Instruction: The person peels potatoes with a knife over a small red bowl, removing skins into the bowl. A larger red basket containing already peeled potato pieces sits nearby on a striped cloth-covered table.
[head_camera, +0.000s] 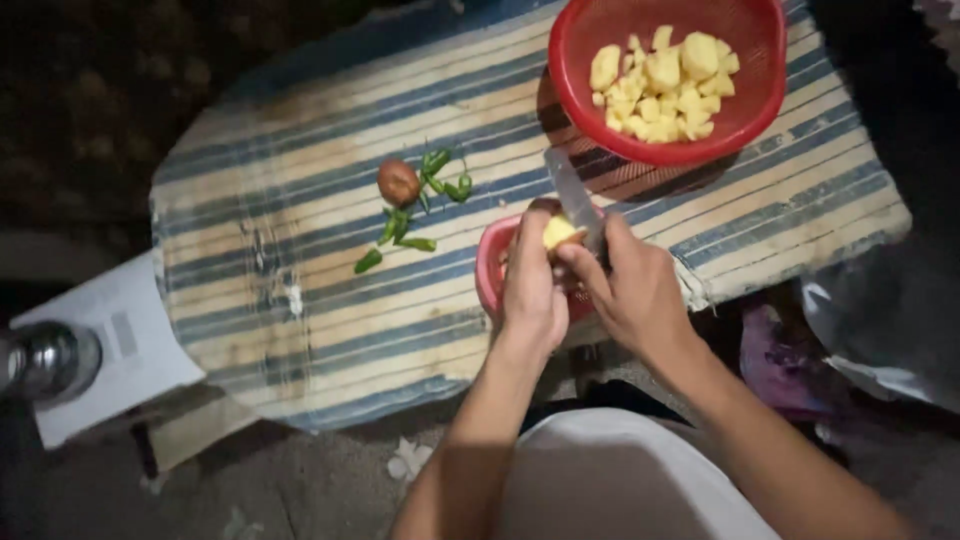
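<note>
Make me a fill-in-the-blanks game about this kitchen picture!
1. The red basket holds cut ____ pieces.
2. The right hand holds a ____.
3. The left hand holds a half-peeled potato over a small ____ bowl.
4. Beside the whole brown potato lie green ____.

Missing words: potato; knife; pink; chillies.

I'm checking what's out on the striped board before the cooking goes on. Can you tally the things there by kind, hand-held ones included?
Red basket of potato pieces: 1
Small red bowl: 1
Knife, in right hand: 1
Potato being peeled, in left hand: 1
Brown unpeeled potato or onion: 1
Green chillies: one loose cluster, too tangled to count singly
Total: 6 kinds
</note>
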